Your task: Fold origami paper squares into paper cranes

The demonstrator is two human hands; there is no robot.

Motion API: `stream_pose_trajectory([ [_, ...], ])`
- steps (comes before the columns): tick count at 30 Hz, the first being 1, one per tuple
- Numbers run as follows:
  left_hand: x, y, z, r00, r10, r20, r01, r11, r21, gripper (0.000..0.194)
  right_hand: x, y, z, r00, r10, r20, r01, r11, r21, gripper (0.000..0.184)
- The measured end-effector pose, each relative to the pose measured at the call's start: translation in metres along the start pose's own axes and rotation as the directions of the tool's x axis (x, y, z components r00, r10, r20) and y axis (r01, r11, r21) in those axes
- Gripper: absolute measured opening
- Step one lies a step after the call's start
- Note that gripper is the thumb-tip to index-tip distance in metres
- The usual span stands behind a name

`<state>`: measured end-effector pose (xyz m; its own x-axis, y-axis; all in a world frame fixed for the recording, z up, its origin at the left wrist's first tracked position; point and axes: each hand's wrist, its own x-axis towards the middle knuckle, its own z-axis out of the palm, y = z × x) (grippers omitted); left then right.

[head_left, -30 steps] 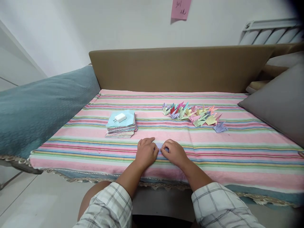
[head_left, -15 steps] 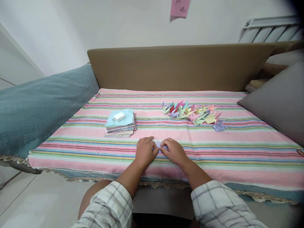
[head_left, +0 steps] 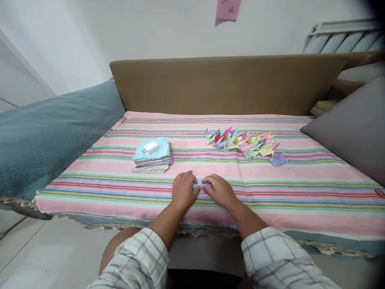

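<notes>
Between my hands, on the striped cloth, lies a small piece of lilac origami paper (head_left: 199,183), partly covered by my fingers. My left hand (head_left: 184,188) grips its left side, thumb and fingers closed on the edge. From the other side, my right hand (head_left: 220,190) pinches the paper between thumb and curled fingers. Both thumbs sit close together at the paper's near edge. Its exact folds are too small to make out. Beyond my left hand is a stack of square coloured paper (head_left: 153,159), pale blue on top. Folded paper cranes (head_left: 249,145) in many colours lie beyond my right hand.
A white charger plug (head_left: 150,147) rests on the paper stack. The striped cloth (head_left: 99,180) covers the sofa seat, with a brown backrest (head_left: 222,86) behind. A blue-draped armrest (head_left: 60,128) stands at left, a grey cushion (head_left: 355,128) at right.
My left fingers have shifted slightly along the lilac paper, and my two thumbs have drawn together at its near edge. The paper remains in both hands. The view has tilted a little.
</notes>
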<state>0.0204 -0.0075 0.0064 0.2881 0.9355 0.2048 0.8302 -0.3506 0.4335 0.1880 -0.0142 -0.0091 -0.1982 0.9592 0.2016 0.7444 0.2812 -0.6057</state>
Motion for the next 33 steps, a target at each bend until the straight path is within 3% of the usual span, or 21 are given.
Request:
stream_pose_trajectory([
  [5, 0.001, 0.0, 0.001, 1.0, -0.018, -0.001, 0.018, 1.0, 0.005, 0.016, 0.0, -0.001, -0.003, 1.0, 0.018, 0.026, -0.02, 0.996, 0.089, 0.02],
  [12, 0.0, -0.001, 0.0, 0.999, -0.036, -0.022, 0.036, 0.999, -0.013, 0.02, 0.001, -0.005, 0.0, 1.0, 0.025, 0.01, -0.026, 1.0, 0.011, 0.02],
  [23, 0.004, -0.013, -0.004, 0.998, 0.058, 0.029, -0.055, 0.994, -0.094, 0.022, 0.002, -0.007, -0.002, 0.998, 0.061, 0.028, -0.062, 0.998, 0.015, 0.023],
  [27, 0.001, -0.015, -0.004, 0.991, 0.077, -0.113, -0.09, 0.989, -0.116, 0.029, 0.001, -0.007, -0.003, 0.997, 0.072, 0.035, -0.073, 0.997, 0.019, 0.024],
  [30, -0.012, -0.011, -0.007, 0.949, 0.193, -0.251, -0.216, 0.974, -0.067, 0.028, 0.001, -0.008, -0.002, 0.997, 0.065, 0.033, -0.066, 0.998, 0.021, 0.023],
  [33, -0.029, -0.006, -0.005, 0.871, 0.459, -0.171, -0.457, 0.888, 0.055, 0.027, 0.001, -0.008, -0.001, 0.999, 0.044, 0.019, -0.044, 0.999, 0.031, 0.022],
])
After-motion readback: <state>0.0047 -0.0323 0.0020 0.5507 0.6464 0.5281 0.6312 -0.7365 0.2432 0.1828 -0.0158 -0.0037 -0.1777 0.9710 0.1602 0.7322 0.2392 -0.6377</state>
